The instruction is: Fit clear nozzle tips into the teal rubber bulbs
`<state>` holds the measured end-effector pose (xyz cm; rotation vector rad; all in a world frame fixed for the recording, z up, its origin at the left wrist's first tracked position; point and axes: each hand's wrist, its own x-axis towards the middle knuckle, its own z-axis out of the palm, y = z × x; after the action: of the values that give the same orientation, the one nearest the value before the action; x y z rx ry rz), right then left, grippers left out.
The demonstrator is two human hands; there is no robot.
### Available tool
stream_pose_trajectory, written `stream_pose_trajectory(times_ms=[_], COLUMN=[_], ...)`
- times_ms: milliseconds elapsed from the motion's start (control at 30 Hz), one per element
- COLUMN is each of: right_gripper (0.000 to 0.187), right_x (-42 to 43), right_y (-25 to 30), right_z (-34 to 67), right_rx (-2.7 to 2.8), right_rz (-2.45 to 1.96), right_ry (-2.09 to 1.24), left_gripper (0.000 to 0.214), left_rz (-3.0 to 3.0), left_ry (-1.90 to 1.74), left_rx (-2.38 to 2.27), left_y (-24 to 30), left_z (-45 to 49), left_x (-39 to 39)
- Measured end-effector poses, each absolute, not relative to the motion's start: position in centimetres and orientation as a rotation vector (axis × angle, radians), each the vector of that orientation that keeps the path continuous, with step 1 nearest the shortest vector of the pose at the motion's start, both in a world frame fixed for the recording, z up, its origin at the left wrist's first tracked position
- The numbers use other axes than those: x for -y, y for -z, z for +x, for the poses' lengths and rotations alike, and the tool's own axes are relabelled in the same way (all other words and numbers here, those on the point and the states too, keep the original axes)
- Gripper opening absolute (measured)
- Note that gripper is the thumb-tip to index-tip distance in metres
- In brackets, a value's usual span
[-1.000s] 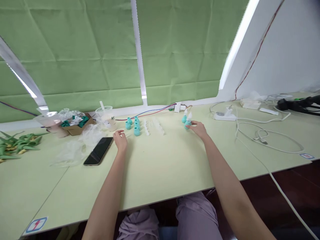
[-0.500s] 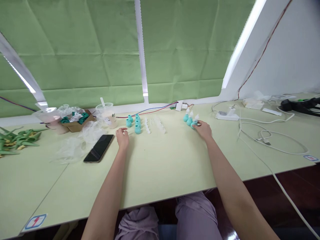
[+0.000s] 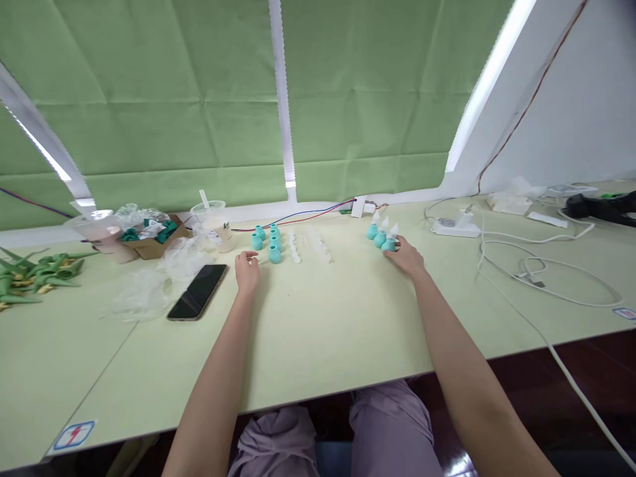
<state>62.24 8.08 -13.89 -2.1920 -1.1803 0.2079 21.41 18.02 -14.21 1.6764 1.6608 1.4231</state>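
My right hand [image 3: 408,258] has its fingers closed around the low part of a small round teal bottle [image 3: 388,244] with a white pointed tip. Just behind it, two more teal bottles with white tips [image 3: 380,238] stand in a slanting row. My left hand [image 3: 247,271] rests on the table, fingers loosely curled and a little apart, with nothing visible in them. Close to its right are several teal bottles with open mouths [image 3: 275,254], without tips. Beside these lies a row of small white pieces [image 3: 295,250], then a row of translucent pieces [image 3: 322,248].
A black phone [image 3: 197,293] and crumpled clear plastic bags [image 3: 144,291] lie to the left, with a drink cup [image 3: 220,228], a cardboard box [image 3: 154,247] and green plant-like pieces [image 3: 42,271] beyond. On the right are a power strip [image 3: 456,230] and looped white cable [image 3: 571,265].
The view has shifted slightly. My right hand stays at the front tipped bottle, its fingers slightly lower on it. My left hand has barely moved.
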Motion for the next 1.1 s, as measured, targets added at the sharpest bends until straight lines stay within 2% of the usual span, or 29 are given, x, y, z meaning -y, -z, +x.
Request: stream_pose_trajectory(times_ms=[67, 133, 267, 333, 433, 533, 733, 900, 1033, 1100], right_gripper=[0.072, 0.072, 0.047, 0.035, 0.026, 0.028, 0.020, 0.011, 0.005, 0.005], right_x=[-8.0, -7.9, -7.6, -7.6, -8.4, -10.1, -14.4, -15.7, -15.2, -15.0], right_y=[13.7, 13.1, 11.2, 10.7, 10.8, 11.2, 10.1, 10.3, 10.6, 10.4], right_z=[62.3, 61.9, 58.6, 55.7, 50.7, 46.2, 41.7, 41.1, 41.3, 41.7], right_rx=[1.171, 1.102, 1.069, 1.219, 1.597, 1.906, 2.204, 2.259, 2.168, 2.028], right_rz=[-2.154, -2.077, -1.735, -1.588, -1.463, -1.439, -1.583, -1.814, -1.732, -1.657], right_ry=[-0.167, -0.022, 0.383, 0.437, 0.327, 0.265, 0.261, 0.093, 0.036, -0.136], left_gripper=[0.018, 0.018, 0.019, 0.018, 0.017, 0.017, 0.019, 0.021, 0.021, 0.020], left_rz=[1.683, 1.691, 1.742, 1.775, 1.827, 1.905, 2.018, 2.023, 2.090, 2.141], left_ry=[-1.419, -1.409, -1.397, -1.394, -1.379, -1.342, -1.284, -1.266, -1.342, -1.427], left_rx=[-1.663, -1.667, -1.664, -1.654, -1.641, -1.629, -1.631, -1.680, -1.670, -1.599], left_y=[14.2, 14.3, 14.5, 14.6, 14.8, 14.8, 14.4, 14.4, 14.3, 14.1], left_z=[21.4, 21.5, 21.4, 21.4, 21.6, 21.9, 22.2, 22.3, 22.2, 22.2], left_x=[-18.0, -17.9, -17.9, -17.9, -17.7, -17.4, -16.7, -16.7, -16.9, -16.8])
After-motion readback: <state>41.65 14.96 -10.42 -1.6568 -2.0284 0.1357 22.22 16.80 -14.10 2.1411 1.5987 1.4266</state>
